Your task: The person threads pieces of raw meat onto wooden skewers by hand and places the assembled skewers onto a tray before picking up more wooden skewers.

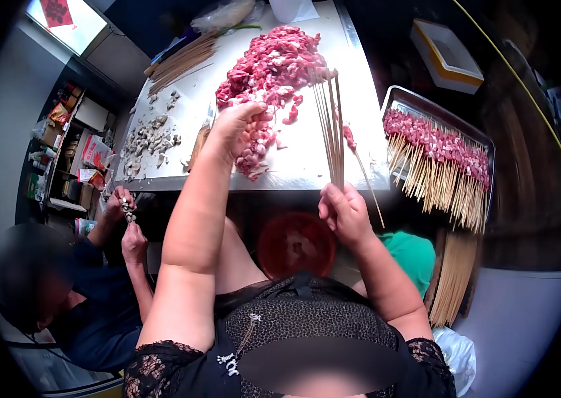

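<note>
My left hand [235,125] is over the left edge of a pile of raw diced meat [274,56]. Its thumb reaches across, and the closed fingers, partly hidden, grip pieces of meat. My right hand [345,211] is closed around the lower ends of a bundle of thin wooden skewers [335,142], whose tips fan upward over the white table. Beside that hand, one skewer carrying meat [350,137] lies across the table's front edge. A wooden-handled knife [199,142], partly covered by my left forearm, lies on the table.
On the right, a metal tray [491,176] holds many meat skewers, with bare skewers [454,278] below it. Grey pieces [151,142] and more skewers [184,60] lie on the table's left. A co-worker's hands [133,242] hold a loaded skewer. A red basin [296,245] stands below.
</note>
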A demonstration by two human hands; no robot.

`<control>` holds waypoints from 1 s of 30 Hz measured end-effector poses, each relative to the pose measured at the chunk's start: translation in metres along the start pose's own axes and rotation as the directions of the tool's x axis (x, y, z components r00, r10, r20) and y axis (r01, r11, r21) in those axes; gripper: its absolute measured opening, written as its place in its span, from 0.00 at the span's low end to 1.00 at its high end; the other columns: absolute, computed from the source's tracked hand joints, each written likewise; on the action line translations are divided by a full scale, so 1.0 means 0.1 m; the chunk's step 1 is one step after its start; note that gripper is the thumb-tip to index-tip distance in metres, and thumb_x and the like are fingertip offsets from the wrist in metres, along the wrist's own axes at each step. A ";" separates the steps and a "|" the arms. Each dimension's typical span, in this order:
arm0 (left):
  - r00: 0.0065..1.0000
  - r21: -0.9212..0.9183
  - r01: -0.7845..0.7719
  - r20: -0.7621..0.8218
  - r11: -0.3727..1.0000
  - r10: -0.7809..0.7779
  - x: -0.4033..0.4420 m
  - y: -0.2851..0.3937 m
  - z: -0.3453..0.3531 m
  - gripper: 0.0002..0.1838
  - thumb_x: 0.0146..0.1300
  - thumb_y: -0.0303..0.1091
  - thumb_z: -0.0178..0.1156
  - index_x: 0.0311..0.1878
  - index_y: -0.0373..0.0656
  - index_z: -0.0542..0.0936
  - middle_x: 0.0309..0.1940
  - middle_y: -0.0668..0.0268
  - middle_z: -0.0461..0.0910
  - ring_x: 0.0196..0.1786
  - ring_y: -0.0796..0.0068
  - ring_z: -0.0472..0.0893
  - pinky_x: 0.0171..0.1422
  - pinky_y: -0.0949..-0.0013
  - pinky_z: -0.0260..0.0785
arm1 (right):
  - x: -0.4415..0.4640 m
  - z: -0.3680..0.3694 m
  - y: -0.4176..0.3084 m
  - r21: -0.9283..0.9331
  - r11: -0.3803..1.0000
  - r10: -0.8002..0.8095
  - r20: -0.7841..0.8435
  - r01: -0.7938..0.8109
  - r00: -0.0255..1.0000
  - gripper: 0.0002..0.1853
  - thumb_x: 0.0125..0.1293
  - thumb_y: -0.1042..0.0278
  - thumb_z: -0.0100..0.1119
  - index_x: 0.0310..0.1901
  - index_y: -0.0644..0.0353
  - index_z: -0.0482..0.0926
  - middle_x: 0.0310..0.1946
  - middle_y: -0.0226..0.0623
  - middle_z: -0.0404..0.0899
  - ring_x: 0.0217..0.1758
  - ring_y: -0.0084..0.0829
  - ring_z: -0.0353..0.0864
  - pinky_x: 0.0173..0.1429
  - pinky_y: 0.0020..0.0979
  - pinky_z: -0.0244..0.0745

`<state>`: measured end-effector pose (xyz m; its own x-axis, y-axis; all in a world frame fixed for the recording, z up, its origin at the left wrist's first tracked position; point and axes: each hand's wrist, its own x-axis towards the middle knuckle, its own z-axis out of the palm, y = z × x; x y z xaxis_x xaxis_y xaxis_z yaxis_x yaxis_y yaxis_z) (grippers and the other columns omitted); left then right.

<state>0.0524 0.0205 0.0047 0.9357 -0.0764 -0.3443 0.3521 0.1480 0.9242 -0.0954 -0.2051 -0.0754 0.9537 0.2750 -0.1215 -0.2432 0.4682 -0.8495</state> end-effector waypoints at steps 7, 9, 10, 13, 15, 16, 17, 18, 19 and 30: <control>0.992 -0.627 0.057 0.126 0.777 0.029 -0.11 -0.32 -0.02 0.07 0.61 0.26 0.54 0.39 0.32 0.75 0.32 0.59 0.79 0.31 0.75 0.80 0.38 0.75 0.76 | -0.01 0.06 -0.03 -0.144 0.983 0.109 -0.015 -0.110 0.994 0.14 0.69 0.57 0.49 0.37 0.61 0.76 0.22 0.26 0.72 0.18 0.13 0.65 0.20 0.16 0.59; 0.990 -0.585 0.020 0.123 0.811 0.065 -0.12 -0.37 -0.01 0.07 0.61 0.25 0.53 0.40 0.32 0.75 0.33 0.58 0.79 0.34 0.72 0.80 0.42 0.71 0.76 | -0.01 0.04 -0.03 -0.142 0.982 0.123 -0.025 -0.125 0.992 0.14 0.69 0.58 0.50 0.36 0.60 0.77 0.22 0.25 0.72 0.18 0.12 0.65 0.21 0.16 0.58; 0.988 -0.568 0.018 0.136 0.823 0.072 -0.14 -0.37 -0.01 0.09 0.62 0.25 0.50 0.44 0.33 0.74 0.36 0.57 0.80 0.35 0.70 0.80 0.46 0.68 0.76 | -0.01 0.03 -0.04 -0.203 0.971 0.123 -0.037 -0.128 0.992 0.13 0.68 0.60 0.50 0.36 0.61 0.78 0.23 0.26 0.73 0.21 0.14 0.68 0.24 0.17 0.61; 0.981 -0.591 -0.018 0.146 0.806 0.129 -0.19 -0.34 0.05 0.14 0.61 0.25 0.51 0.50 0.36 0.74 0.36 0.61 0.80 0.37 0.74 0.81 0.44 0.72 0.76 | -0.02 0.02 -0.05 -0.375 0.925 0.043 -0.055 -0.061 0.998 0.12 0.67 0.63 0.52 0.35 0.64 0.78 0.26 0.29 0.74 0.27 0.19 0.72 0.33 0.21 0.67; 0.982 -0.602 -0.021 0.139 0.798 0.131 -0.17 -0.34 0.02 0.11 0.63 0.28 0.52 0.47 0.36 0.75 0.36 0.61 0.80 0.38 0.71 0.81 0.45 0.70 0.76 | -0.02 0.03 -0.07 -0.483 0.875 -0.041 -0.046 0.014 0.998 0.11 0.66 0.65 0.53 0.35 0.65 0.79 0.27 0.31 0.75 0.31 0.21 0.74 0.38 0.23 0.69; 0.987 -0.530 -0.059 0.095 0.846 0.128 -0.16 -0.36 0.01 0.11 0.65 0.31 0.52 0.46 0.36 0.76 0.36 0.60 0.80 0.39 0.70 0.80 0.47 0.68 0.76 | -0.03 0.04 -0.08 -0.512 0.859 -0.059 -0.057 0.022 0.997 0.10 0.65 0.67 0.53 0.36 0.66 0.79 0.28 0.32 0.76 0.34 0.23 0.74 0.42 0.24 0.69; 0.990 -0.452 -0.093 0.050 0.887 0.129 -0.15 -0.37 0.01 0.11 0.66 0.34 0.52 0.45 0.37 0.76 0.37 0.60 0.80 0.41 0.68 0.80 0.49 0.67 0.75 | -0.02 0.04 -0.08 -0.541 0.841 -0.078 -0.067 0.030 0.995 0.10 0.64 0.68 0.54 0.37 0.67 0.79 0.30 0.34 0.77 0.37 0.24 0.74 0.45 0.26 0.69; 0.991 -0.474 -0.094 0.039 0.876 0.127 -0.17 -0.35 0.05 0.14 0.68 0.38 0.51 0.47 0.37 0.75 0.40 0.58 0.79 0.44 0.67 0.80 0.51 0.65 0.75 | 0.00 0.04 -0.05 -0.543 0.839 -0.074 -0.062 0.029 0.995 0.10 0.64 0.68 0.54 0.37 0.67 0.79 0.30 0.34 0.77 0.37 0.24 0.74 0.45 0.26 0.69; 0.992 -0.478 -0.095 0.033 0.873 0.125 -0.20 -0.33 0.07 0.14 0.68 0.38 0.51 0.47 0.37 0.75 0.40 0.58 0.79 0.44 0.67 0.80 0.51 0.65 0.75 | 0.02 0.03 0.01 -0.541 0.833 -0.168 -0.047 0.117 0.985 0.08 0.65 0.68 0.54 0.37 0.65 0.79 0.23 0.27 0.72 0.25 0.17 0.67 0.32 0.20 0.61; 0.987 -0.572 -0.148 -0.031 0.807 0.158 -0.28 -0.33 0.12 0.16 0.69 0.37 0.48 0.53 0.37 0.71 0.43 0.55 0.79 0.47 0.63 0.80 0.54 0.59 0.75 | -0.05 -0.01 0.03 -0.376 0.926 -0.091 -0.119 0.040 0.989 0.09 0.61 0.71 0.59 0.42 0.63 0.77 0.22 0.23 0.72 0.20 0.12 0.65 0.24 0.14 0.58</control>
<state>0.0144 0.0063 -0.0140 0.9798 -0.0211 -0.1988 0.1574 0.6943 0.7022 -0.1008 -0.2055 -0.0781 0.9862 0.1292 -0.1038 -0.1204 0.1287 -0.9843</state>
